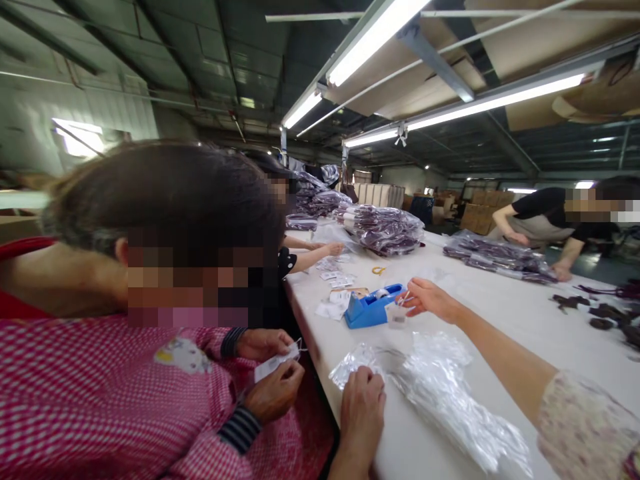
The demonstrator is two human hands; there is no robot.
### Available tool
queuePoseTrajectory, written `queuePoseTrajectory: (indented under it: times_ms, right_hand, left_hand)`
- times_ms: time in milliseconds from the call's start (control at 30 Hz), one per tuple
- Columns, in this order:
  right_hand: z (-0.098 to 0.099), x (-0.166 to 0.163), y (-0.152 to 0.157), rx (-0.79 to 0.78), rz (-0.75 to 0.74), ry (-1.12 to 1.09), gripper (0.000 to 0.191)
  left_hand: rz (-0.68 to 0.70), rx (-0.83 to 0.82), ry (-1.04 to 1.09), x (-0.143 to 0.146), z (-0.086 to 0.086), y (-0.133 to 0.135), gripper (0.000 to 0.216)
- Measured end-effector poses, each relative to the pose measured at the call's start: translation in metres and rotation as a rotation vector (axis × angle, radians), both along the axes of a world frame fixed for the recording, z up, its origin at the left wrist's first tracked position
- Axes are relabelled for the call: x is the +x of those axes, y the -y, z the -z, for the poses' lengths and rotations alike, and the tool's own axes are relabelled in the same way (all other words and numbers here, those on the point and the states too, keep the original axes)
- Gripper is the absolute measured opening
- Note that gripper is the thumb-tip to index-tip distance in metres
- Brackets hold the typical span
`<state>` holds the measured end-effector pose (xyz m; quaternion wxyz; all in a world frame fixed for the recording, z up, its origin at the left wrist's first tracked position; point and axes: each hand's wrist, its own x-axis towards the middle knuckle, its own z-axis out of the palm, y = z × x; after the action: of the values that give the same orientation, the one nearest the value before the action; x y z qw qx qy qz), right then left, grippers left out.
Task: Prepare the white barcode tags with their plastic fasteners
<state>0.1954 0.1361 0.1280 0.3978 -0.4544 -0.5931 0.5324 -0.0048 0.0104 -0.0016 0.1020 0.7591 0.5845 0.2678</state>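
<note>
My right hand [425, 298] is raised over the table beside a blue tape dispenser [373, 308]. Its fingers pinch a white string loop, from which a small white tag [397, 316] hangs in front of the dispenser. At the table's near edge, my left hand [363, 400] has its fingers curled together on the end of a pile of clear plastic bags [445, 387]. The bags spread rightward over the white table [415, 443]. The undersides of my left fingers are hidden.
At left, close by, a co-worker in a checked pink garment [125, 400] holds a white tag [273, 363]. Loose white tags [333, 308] and yellow scissors [379, 271] lie farther back. Bagged dark garments [385, 230] are stacked behind. Another person [537, 213] leans over bagged items at right.
</note>
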Motion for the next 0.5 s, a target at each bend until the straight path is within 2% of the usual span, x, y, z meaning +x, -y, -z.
queuePoseTrajectory:
  times_ms: [133, 267, 333, 400, 467, 500]
  right_hand:
    - [-0.032, 0.040, 0.046, -0.011, 0.055, -0.098, 0.020]
    - [-0.045, 0.061, 0.096, -0.042, 0.116, -0.198, 0.018]
    - [-0.044, 0.064, 0.120, -0.055, 0.154, -0.256, 0.017]
    - [-0.037, 0.062, 0.143, -0.072, 0.194, -0.314, 0.016]
    - [-0.026, 0.058, 0.165, -0.094, 0.224, -0.368, 0.014]
    - [-0.018, 0.055, 0.175, -0.108, 0.232, -0.390, 0.014]
  left_hand:
    - [0.053, -0.033, -0.024, -0.003, -0.009, -0.012, 0.016]
    - [0.135, -0.096, -0.021, -0.005, -0.030, -0.028, 0.012]
    - [0.181, -0.104, 0.011, 0.000, -0.045, -0.027, 0.017]
    - [0.239, -0.091, 0.064, 0.013, -0.060, -0.013, 0.032]
    - [0.347, -0.112, 0.200, 0.032, -0.071, 0.011, 0.048]
    - [0.446, -0.173, 0.390, 0.044, -0.073, 0.025, 0.053]
